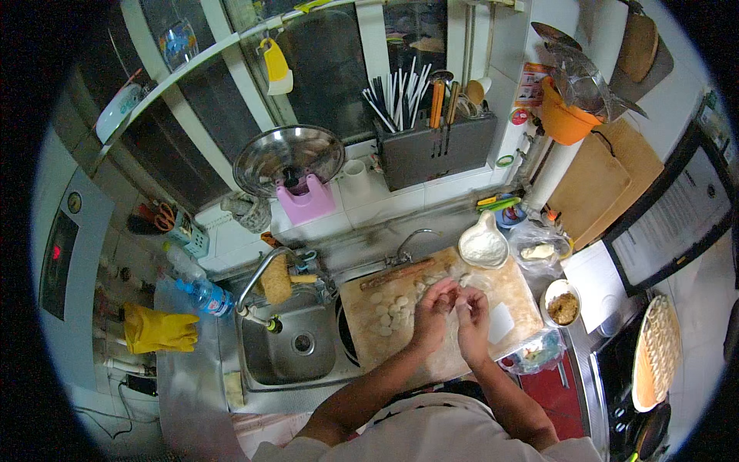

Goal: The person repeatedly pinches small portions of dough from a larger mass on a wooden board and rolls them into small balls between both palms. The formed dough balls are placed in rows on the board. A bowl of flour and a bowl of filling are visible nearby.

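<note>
Above a floured wooden board point(375, 358), my left hand point(432, 315) and my right hand point(474, 320) are close together with their fingers bent inward. The fingertips nearly meet, and whatever lies between them is too hidden to tell. Several small flattened dough pieces point(385, 319) lie left of my left hand. Behind them a wooden rolling pin point(398, 274) rests along the board's far edge. Paler dough pieces or flour point(476, 280) show just beyond my fingers. A white flat scraper or card point(500, 323) lies right of my right hand.
A flour container point(485, 248) stands at the board's far right corner. Beside the board is a bowl of brown filling point(562, 308). A sink point(288, 346) with a faucet point(260, 283) lies left. A round tray of dumplings point(658, 352) sits far right, near a plastic bag point(534, 251).
</note>
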Tool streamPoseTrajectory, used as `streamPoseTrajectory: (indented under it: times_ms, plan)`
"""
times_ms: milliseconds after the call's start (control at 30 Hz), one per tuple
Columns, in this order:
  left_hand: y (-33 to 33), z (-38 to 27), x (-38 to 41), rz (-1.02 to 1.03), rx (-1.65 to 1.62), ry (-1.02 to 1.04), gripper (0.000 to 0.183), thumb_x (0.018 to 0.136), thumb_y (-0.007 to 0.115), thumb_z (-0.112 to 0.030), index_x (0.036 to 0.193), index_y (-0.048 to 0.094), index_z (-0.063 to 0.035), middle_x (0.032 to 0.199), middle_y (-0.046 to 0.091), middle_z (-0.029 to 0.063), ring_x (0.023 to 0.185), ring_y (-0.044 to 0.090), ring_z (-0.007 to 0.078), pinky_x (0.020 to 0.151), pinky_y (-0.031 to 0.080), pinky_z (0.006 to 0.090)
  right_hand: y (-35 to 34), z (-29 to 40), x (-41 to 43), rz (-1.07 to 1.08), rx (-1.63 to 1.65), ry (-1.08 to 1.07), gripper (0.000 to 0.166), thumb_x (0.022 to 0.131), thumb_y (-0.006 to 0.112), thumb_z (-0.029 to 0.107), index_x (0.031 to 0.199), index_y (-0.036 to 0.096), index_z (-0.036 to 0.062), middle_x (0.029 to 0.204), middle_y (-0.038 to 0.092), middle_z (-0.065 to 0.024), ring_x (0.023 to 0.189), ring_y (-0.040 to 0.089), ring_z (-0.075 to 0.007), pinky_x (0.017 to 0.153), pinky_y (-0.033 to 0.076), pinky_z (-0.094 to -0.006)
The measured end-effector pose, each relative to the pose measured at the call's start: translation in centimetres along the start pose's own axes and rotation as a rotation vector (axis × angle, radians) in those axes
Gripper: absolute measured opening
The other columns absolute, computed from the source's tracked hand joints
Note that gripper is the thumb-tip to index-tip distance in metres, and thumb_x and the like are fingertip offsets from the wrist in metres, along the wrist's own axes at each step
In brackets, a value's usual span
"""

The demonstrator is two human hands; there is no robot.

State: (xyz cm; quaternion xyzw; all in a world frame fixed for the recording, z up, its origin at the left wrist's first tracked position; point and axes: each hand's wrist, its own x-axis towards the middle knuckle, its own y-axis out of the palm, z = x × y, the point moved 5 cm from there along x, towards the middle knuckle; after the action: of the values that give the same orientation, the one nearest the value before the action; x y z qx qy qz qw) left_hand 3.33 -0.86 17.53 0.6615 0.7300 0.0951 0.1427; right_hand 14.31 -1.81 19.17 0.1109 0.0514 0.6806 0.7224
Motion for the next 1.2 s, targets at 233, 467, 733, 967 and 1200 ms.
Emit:
streamPoseTrajectory:
  times_ms: [233,467,733,967,1200]
  plan:
    - [4.4,-4.0,-0.9,0.32,0.327,0.407,0.046,0.111,0.033,-0.023,0.151,0.039,-0.001,0.155,0.042,0.0138,0.143,0.037,0.0238,0.12,0.023,0.0358,0.7,0.0,0.9,0.13,0.292,0.331,0.069,0.109,0.029,0.053,0.153,0.033,0.0002,0.148,0.043,-0.0131,0.136,0.04,-0.0236,0.116,0.03,-0.0352]
    - [5.2,-5.5,-2.7,0.397,0.015,0.469,0.078,0.106,0.024,-0.057,0.16,0.016,-0.0016,0.166,0.019,0.0144,0.154,0.015,0.0284,0.124,0.007,0.041,2.6,3.8,0.9,0.29,-0.123,-0.096,0.081,0.106,0.023,0.056,0.159,0.004,-0.0019,0.166,0.012,-0.0207,0.154,0.013,-0.0344,0.124,0.012,-0.0422]
    - [3.7,-5.5,-0.4,0.274,0.384,0.56,0.084,0.103,0.022,-0.063,0.161,0.012,-0.0024,0.169,0.004,0.0164,0.156,0.001,0.0327,0.124,0.001,0.0463,3.8,6.3,2.0,0.338,-0.215,-0.142,0.076,0.107,0.017,0.054,0.161,0.001,0.0019,0.168,0.004,-0.0191,0.155,0.003,-0.031,0.125,0.005,-0.0403]
    - [4.7,-9.3,0.5,0.346,0.001,0.269,0.099,0.096,0.012,-0.076,0.161,0.007,-0.0016,0.169,0.005,0.0125,0.155,0.004,0.0261,0.124,0.0,0.0411,4.1,5.5,1.1,0.336,-0.202,-0.2,0.087,0.103,0.016,0.065,0.16,0.0,0.001,0.168,0.004,-0.0189,0.155,0.003,-0.0308,0.124,0.005,-0.0399]
    - [5.8,-6.8,-3.1,0.404,0.22,0.585,0.097,0.098,0.03,-0.072,0.161,0.007,-0.0027,0.169,0.0,0.0158,0.156,-0.004,0.0293,0.123,0.001,0.048,2.3,3.6,4.4,0.233,0.008,-0.028,0.073,0.107,0.005,0.053,0.161,0.011,0.0029,0.167,0.015,-0.0173,0.154,0.016,-0.0305,0.125,0.008,-0.0401]
